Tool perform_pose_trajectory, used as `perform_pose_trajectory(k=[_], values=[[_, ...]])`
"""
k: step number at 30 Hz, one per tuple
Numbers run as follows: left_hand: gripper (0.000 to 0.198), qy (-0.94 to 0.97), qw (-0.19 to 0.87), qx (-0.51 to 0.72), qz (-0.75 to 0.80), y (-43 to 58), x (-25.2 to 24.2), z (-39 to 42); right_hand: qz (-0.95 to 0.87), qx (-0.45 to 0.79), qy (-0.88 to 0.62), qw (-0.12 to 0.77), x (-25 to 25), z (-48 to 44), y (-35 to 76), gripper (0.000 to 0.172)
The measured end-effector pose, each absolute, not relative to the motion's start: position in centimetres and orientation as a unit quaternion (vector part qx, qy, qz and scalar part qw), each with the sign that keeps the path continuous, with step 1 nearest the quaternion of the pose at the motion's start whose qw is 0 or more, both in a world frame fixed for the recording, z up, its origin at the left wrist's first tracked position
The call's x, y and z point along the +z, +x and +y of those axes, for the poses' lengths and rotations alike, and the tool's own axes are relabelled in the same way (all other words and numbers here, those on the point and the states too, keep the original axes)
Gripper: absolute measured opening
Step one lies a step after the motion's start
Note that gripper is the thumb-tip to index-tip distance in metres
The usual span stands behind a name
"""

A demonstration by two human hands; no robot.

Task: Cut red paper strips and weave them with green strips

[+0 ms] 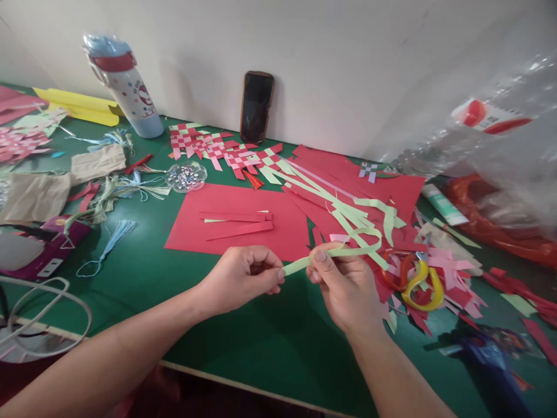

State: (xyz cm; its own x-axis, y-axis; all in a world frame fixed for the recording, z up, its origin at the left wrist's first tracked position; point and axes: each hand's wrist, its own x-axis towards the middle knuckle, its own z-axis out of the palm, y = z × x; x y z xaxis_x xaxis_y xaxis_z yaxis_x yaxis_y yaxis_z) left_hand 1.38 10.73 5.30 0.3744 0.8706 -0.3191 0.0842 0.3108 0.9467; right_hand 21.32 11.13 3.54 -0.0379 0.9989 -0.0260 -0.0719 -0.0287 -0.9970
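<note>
My left hand (243,278) pinches one end of a pale green paper strip (300,264) between thumb and fingers. My right hand (346,284) grips the same strip a little further along, thumb on top. The strip loops away to the right toward a heap of green strips (348,212) lying over red paper. Both hands hover above the green table (270,337), just in front of a red paper sheet (237,223) with loose red strips on it.
Woven red-and-green paper mats (221,148) lie at the back near a phone (256,106) leaning on the wall and a bottle (126,84). Scissors (418,278) rest on paper scraps at right. A glue gun (491,348), tassels (113,238), a bead dish (186,176) and plastic bags (500,174) surround the area.
</note>
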Motion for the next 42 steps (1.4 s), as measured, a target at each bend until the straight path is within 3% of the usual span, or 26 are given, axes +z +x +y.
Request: perform_pose_trajectory(k=[10,15,24,42], values=[[0.019,0.468,0.714,0.303,0.424,1.6,4.9,10.9,-0.529,0.528,-0.489,0.45,4.0,10.5,20.2,0.033],[0.018,0.439,0.733,0.299,0.424,1.5,5.2,11.0,-0.519,0.551,-0.482,0.442,3.8,10.7,20.4,0.03],[0.016,0.431,0.738,0.296,0.427,1.2,5.7,11.4,-0.431,0.553,-0.463,0.543,4.2,11.6,21.2,0.023],[0.014,0.427,0.735,0.3,0.433,1.1,5.0,11.4,-0.462,0.529,-0.473,0.532,4.2,11.8,21.4,0.024]])
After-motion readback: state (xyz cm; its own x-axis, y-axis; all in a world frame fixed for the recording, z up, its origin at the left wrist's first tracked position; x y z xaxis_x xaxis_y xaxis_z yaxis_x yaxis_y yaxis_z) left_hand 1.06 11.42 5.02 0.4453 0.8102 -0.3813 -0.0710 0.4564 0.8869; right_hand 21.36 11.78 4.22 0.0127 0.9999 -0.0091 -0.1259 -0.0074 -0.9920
